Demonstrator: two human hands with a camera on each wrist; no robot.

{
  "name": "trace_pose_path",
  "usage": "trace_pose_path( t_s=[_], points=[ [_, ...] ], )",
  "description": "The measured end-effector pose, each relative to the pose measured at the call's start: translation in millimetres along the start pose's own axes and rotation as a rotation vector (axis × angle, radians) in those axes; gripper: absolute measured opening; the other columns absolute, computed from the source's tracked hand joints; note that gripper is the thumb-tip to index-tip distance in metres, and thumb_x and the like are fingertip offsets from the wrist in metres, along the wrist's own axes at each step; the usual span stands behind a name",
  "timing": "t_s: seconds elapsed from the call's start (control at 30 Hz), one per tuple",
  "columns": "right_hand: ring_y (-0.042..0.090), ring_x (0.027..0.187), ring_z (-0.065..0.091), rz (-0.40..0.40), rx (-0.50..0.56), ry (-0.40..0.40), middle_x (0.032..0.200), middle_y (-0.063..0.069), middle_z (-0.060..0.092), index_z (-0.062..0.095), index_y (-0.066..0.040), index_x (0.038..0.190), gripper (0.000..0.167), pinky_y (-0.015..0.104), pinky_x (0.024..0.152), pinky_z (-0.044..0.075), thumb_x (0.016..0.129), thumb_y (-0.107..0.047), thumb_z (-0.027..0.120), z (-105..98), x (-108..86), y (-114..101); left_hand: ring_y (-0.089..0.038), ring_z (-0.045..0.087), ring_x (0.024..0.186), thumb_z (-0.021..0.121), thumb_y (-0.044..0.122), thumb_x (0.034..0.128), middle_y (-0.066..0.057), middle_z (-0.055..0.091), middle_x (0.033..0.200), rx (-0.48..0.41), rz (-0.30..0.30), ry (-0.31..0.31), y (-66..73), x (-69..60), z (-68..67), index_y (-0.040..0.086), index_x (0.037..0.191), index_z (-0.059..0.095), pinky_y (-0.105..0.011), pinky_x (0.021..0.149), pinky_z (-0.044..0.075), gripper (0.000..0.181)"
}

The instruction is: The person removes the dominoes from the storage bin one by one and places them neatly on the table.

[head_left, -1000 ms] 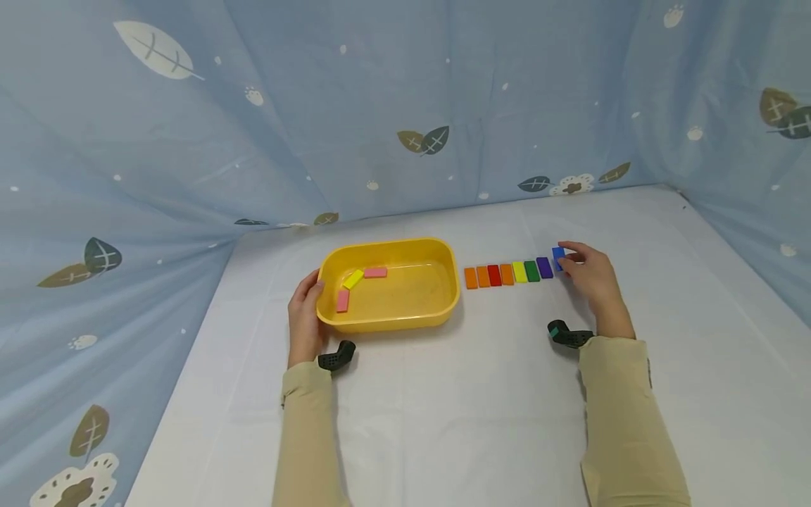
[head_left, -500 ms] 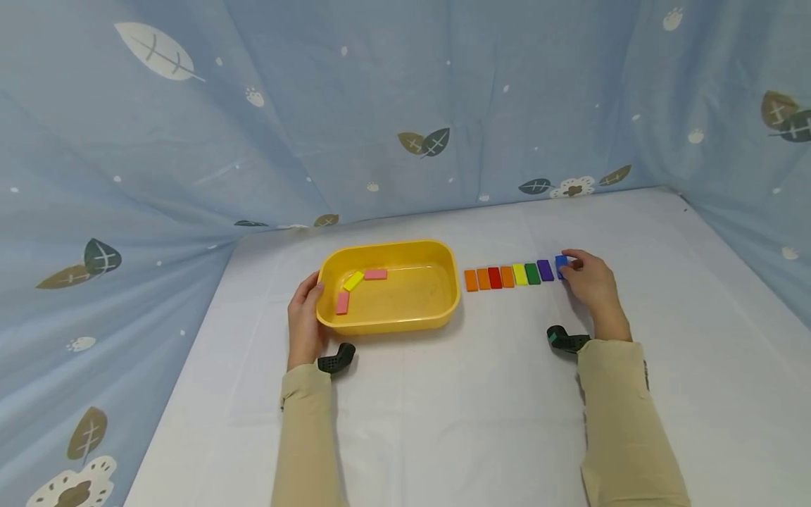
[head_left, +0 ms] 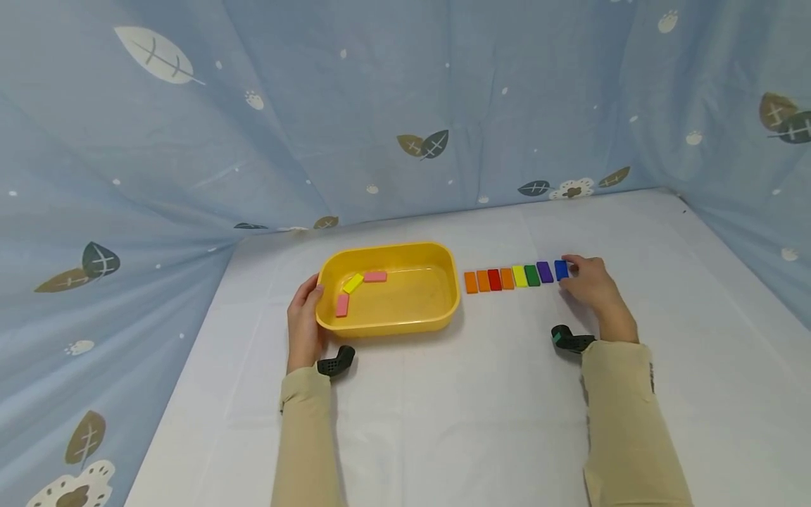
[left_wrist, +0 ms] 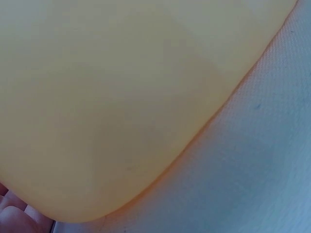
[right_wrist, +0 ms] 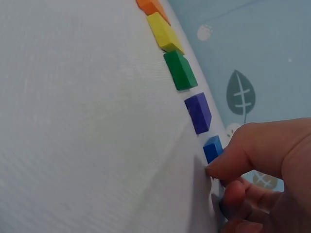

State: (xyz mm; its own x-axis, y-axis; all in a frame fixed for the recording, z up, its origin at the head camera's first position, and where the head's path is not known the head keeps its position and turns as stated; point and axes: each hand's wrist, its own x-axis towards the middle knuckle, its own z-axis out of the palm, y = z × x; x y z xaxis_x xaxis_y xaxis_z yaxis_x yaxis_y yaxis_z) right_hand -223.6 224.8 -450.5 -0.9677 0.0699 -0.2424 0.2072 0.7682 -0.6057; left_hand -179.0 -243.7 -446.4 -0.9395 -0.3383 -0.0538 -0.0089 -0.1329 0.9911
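My left hand [head_left: 305, 320] grips the left end of a yellow plastic basin [head_left: 386, 328], its thumb over the rim. In the left wrist view the basin's wall [left_wrist: 121, 107] fills most of the picture, with a bit of hand at the lower left corner. At the right end of a row of coloured blocks, my right hand [head_left: 594, 287] pinches a blue block [head_left: 561, 270] lying on the table. Thumb and forefinger are at its near and far ends. Left of it lies a purple block [head_left: 545, 272], separated by a small gap; in the right wrist view, the thumb partly covers the blue block [right_wrist: 213, 149].
The row continues leftward with a green block [head_left: 532, 275], a yellow block [head_left: 519, 276], a red block [head_left: 494, 280] and orange blocks [head_left: 471, 282]. Inside the basin lie two pink blocks [head_left: 375, 277] and a yellow block [head_left: 353, 284]. A blue patterned curtain [head_left: 405, 91] borders the white table.
My right hand has brought the blue block a little nearer to me, level with the row, and its fingers now uncover more of it. My left hand stays at the basin.
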Motion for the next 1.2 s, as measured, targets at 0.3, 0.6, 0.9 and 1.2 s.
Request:
trace_pose_path(
  t_s=[0.3,0.6,0.9,1.2],
  points=[
    [0.046,0.103,0.036,0.035,-0.036,0.031,0.124,0.029,0.029,0.031,-0.006,0.137,0.054,0.063,0.087,0.032,0.086,-0.016,0.047,5.8,-0.9,-6.7,-0.016,0.045,0.114,0.054,0.029,0.0888,0.000,0.047,0.127,-0.006,0.016,-0.001,-2.0,1.3,-3.0,0.014,0.123,0.053,-0.023,0.093,0.040,0.037],
    [0.047,0.104,0.036,-0.010,-0.068,0.021,0.125,0.032,0.025,0.030,-0.006,0.137,0.053,0.065,0.087,0.030,0.086,-0.013,0.043,6.1,-4.4,-6.4,-0.014,0.046,0.113,0.054,0.029,0.0889,0.002,0.047,0.126,-0.002,-0.005,0.000,-3.9,-1.1,-2.1,0.016,0.123,0.053,-0.021,0.092,0.040,0.036],
    [0.047,0.104,0.037,-0.033,-0.064,0.022,0.123,0.030,0.029,0.031,-0.006,0.137,0.052,0.064,0.087,0.030,0.087,-0.014,0.042,4.5,-3.2,-6.5,-0.015,0.044,0.114,0.054,0.030,0.0886,0.001,0.046,0.128,0.007,-0.015,0.003,0.0,-1.9,-1.1,0.016,0.124,0.052,-0.025,0.096,0.038,0.038],
    [0.046,0.109,0.035,-0.046,0.005,0.019,0.124,0.029,0.031,0.025,-0.008,0.140,0.055,0.062,0.090,0.030,0.087,-0.007,0.040,-2.0,-2.9,-4.1,-0.015,0.045,0.114,0.054,0.031,0.0883,0.001,0.046,0.127,0.004,0.003,-0.002,-2.3,-0.5,-1.0,0.016,0.124,0.052,-0.023,0.094,0.039,0.038]
  ],
)
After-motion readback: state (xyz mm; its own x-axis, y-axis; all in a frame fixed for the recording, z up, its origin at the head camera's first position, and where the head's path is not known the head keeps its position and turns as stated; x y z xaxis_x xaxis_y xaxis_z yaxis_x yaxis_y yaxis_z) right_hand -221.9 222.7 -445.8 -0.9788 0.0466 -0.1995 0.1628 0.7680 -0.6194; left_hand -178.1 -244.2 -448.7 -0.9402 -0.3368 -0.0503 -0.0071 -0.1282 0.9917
